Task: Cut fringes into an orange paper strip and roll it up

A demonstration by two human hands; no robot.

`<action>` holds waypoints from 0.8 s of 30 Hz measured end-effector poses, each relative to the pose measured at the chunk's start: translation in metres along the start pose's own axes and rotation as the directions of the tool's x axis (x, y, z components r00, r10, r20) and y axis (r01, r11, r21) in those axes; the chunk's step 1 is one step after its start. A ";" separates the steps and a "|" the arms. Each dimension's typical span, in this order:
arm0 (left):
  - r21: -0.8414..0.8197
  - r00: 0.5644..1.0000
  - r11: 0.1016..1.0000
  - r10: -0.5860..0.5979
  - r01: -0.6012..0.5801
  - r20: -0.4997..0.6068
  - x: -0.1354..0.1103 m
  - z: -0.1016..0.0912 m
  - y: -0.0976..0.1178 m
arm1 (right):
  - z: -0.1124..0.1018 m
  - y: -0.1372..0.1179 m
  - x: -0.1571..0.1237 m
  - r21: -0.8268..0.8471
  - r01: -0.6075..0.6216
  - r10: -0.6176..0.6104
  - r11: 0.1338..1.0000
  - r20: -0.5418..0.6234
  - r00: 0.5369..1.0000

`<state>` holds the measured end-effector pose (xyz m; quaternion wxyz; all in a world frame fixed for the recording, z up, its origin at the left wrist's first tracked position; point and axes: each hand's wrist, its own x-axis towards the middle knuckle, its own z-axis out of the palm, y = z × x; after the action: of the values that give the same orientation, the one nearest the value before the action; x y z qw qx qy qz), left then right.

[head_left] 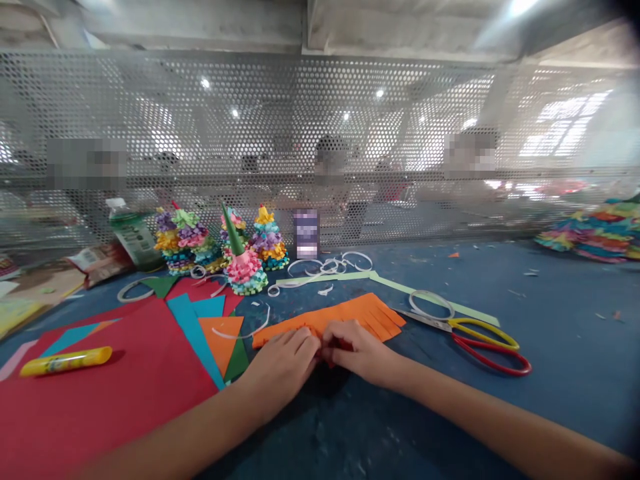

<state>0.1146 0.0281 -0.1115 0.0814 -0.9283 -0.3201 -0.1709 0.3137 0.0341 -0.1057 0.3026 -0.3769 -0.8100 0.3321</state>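
Observation:
An orange paper strip (pixel 350 313) cut into a fringe lies on the blue table (pixel 565 320). My left hand (pixel 283 363) and my right hand (pixel 355 347) meet at its near edge, fingers curled and pinching the paper, with a bit of red showing between them. Scissors (pixel 475 337) with yellow and red handles lie just right of the strip, shut, untouched.
A red sheet (pixel 100 393) with a yellow glue stick (pixel 65 361) lies at the left, beside teal, orange and green paper pieces. Several paper cone trees (pixel 245 263), a bottle (pixel 133 233) and white paper curls stand at the back before a perforated metal screen. Other people sit behind it.

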 end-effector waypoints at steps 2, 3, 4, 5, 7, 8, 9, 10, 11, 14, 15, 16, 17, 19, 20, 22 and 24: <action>0.016 1.000 1.000 0.013 -0.013 0.002 0.000 0.002 -0.002 | 0.000 0.000 0.000 0.012 -0.009 0.009 1.000 0.002 1.000; 0.018 1.000 1.000 0.021 -0.022 0.006 0.000 0.003 -0.003 | 0.000 -0.001 0.001 0.014 -0.013 0.013 1.000 0.002 1.000; 0.020 0.999 0.999 0.030 -0.030 0.010 0.000 0.003 -0.004 | 0.000 -0.001 0.001 0.015 -0.015 0.015 1.000 0.000 1.000; 0.021 0.999 0.999 0.039 -0.039 0.014 -0.001 0.003 -0.004 | 0.000 0.000 0.001 0.015 -0.016 0.016 1.000 0.001 1.000; 0.026 0.998 0.998 0.054 -0.055 0.022 -0.001 0.002 -0.005 | 0.000 0.001 0.002 0.013 -0.011 0.011 1.000 0.006 1.000; 0.028 0.998 0.998 0.061 -0.062 0.026 -0.001 0.002 -0.005 | 0.000 0.001 0.002 0.011 -0.006 0.006 1.000 0.008 1.000; 0.030 0.997 0.997 0.067 -0.067 0.030 -0.001 0.002 -0.005 | 0.001 0.002 0.002 0.007 0.000 0.000 1.000 0.007 1.000; 0.031 0.997 0.997 0.070 -0.071 0.034 -0.002 0.001 -0.005 | 0.001 0.002 0.002 0.002 0.005 -0.005 1.000 0.003 1.000; 0.029 0.997 0.997 0.071 -0.072 0.039 -0.002 0.000 -0.005 | 0.001 0.002 0.002 -0.003 0.009 -0.009 1.000 -0.003 1.000; 0.008 0.997 0.998 0.054 -0.054 0.053 0.000 -0.002 -0.006 | 0.001 0.004 0.002 -0.023 0.008 -0.009 1.000 -0.027 1.000; -0.007 0.998 0.999 0.040 -0.040 0.057 0.001 -0.003 -0.007 | 0.002 0.005 0.002 -0.031 0.005 -0.006 1.000 -0.030 1.000; -0.025 0.998 0.999 0.024 -0.023 0.062 0.001 -0.005 -0.007 | 0.002 0.005 0.002 -0.041 0.004 -0.005 0.999 -0.032 0.999; -0.047 0.998 0.999 0.006 -0.003 0.067 0.002 -0.006 -0.007 | 0.002 0.006 0.002 -0.055 0.004 -0.006 0.998 -0.034 0.999; -0.094 0.997 0.995 -0.027 0.034 0.076 0.004 -0.008 -0.008 | 0.002 0.005 0.001 -0.100 0.011 -0.015 0.995 -0.043 0.999; -0.117 0.996 0.992 -0.039 0.048 0.080 0.004 -0.009 -0.008 | 0.002 0.004 0.001 -0.130 0.018 -0.024 0.991 -0.049 0.999; -0.154 0.995 0.986 -0.055 0.067 0.084 0.005 -0.009 -0.009 | 0.003 0.001 -0.001 -0.194 0.034 -0.047 0.980 -0.060 0.997; -0.181 0.994 0.981 -0.054 0.070 0.091 0.005 -0.009 -0.009 | 0.004 -0.004 -0.004 -0.268 0.058 -0.077 0.962 -0.060 0.995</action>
<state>0.1103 0.0362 -0.1009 -0.0240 -0.9278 -0.3352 -0.1621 0.3108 0.0279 -0.1062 0.2885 -0.3976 -0.8486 0.1963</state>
